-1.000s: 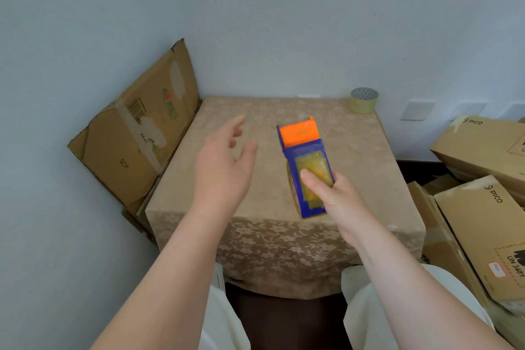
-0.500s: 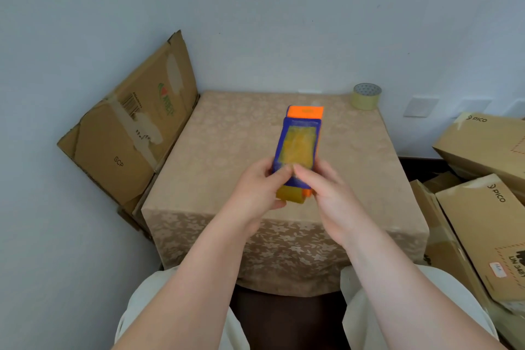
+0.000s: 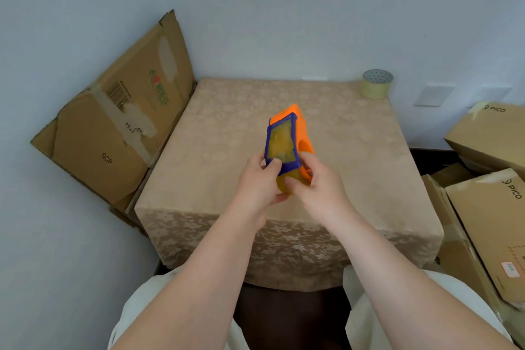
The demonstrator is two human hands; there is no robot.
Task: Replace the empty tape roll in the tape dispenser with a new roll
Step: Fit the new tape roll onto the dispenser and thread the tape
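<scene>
An orange and blue tape dispenser (image 3: 287,139) with a yellowish window is held above the middle of the table, tilted so its orange side faces right. My left hand (image 3: 257,182) grips its lower left edge, thumb on the blue frame. My right hand (image 3: 315,182) holds its lower right side and the yellowish part at the bottom. A new tape roll (image 3: 377,84), beige with a dotted top, stands on the far right corner of the table, well away from both hands.
The table (image 3: 227,128) is covered by a beige floral cloth and stands against a pale wall. A flattened cardboard box (image 3: 113,128) leans at its left side. Several cardboard boxes (image 3: 494,179) are stacked at the right.
My left hand came in and took hold of the dispenser alongside the right. The dispenser has since tilted, turning its orange side to the right.
</scene>
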